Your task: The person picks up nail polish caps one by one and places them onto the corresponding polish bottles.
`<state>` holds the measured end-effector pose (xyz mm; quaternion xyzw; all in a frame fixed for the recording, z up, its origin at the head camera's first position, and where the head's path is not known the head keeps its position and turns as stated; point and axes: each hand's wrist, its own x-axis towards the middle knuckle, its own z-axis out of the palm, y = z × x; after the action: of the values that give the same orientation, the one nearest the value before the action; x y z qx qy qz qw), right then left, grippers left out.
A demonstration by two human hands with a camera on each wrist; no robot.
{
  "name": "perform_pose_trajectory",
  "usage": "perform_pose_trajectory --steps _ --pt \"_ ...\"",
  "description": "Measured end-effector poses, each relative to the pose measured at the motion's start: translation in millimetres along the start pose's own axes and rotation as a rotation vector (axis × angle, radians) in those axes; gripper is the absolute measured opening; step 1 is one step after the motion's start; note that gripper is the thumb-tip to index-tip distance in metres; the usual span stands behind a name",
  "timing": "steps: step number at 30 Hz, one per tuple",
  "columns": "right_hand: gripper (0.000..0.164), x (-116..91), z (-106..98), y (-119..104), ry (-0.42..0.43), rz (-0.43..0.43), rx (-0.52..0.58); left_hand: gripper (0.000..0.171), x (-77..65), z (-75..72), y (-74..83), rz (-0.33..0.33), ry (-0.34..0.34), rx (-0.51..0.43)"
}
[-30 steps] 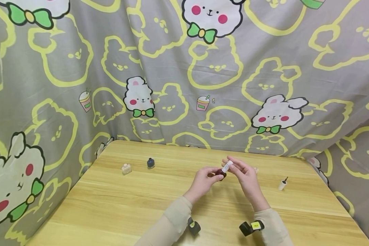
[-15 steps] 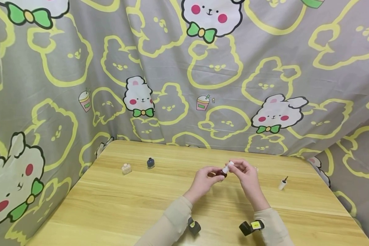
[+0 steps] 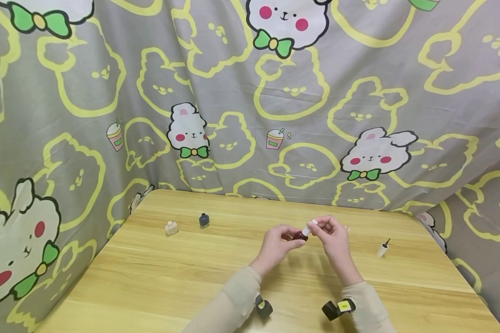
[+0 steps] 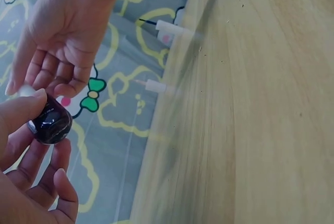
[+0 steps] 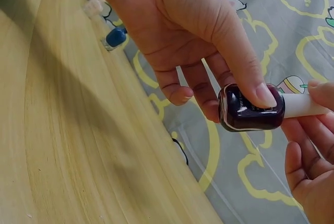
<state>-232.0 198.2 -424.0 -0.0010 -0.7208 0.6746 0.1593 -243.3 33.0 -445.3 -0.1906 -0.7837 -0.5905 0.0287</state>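
Observation:
My left hand [image 3: 277,245] grips a dark red nail polish bottle [image 5: 250,110] between thumb and fingers, above the table. The bottle's white cap [image 4: 25,91] is on its neck side, pinched by the thumb and fingers of my right hand [image 3: 334,240]. In the head view bottle and cap tilt up to the right. A white brush cap [image 3: 383,249] stands on the table right of my right hand, its dark brush pointing up. A second white brush cap [image 4: 155,86] with a pale brush shows in the left wrist view; my right hand mostly hides it in the head view.
On the table's left side stand a cream nail polish bottle [image 3: 171,229] and a navy one [image 3: 204,221], both without white caps. The wooden table [image 3: 158,277] meets a patterned grey curtain [image 3: 233,175] at its back and sides.
My right hand's fingers, stretched out a second ago, are now drawn in around the cap. The bottle has tilted slightly; my left hand has kept its grip. The other things have not moved.

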Motion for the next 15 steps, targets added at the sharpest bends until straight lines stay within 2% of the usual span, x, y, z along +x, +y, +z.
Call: perform_pose_trajectory --steps 10,15 --pt "0.021 -1.4 3.5 -0.2 0.039 0.008 -0.038 0.020 -1.5 2.5 -0.7 0.049 0.053 0.050" --pt "0.022 -1.4 4.5 0.3 0.038 0.003 -0.027 0.019 -2.3 3.0 1.1 0.048 0.063 0.060"
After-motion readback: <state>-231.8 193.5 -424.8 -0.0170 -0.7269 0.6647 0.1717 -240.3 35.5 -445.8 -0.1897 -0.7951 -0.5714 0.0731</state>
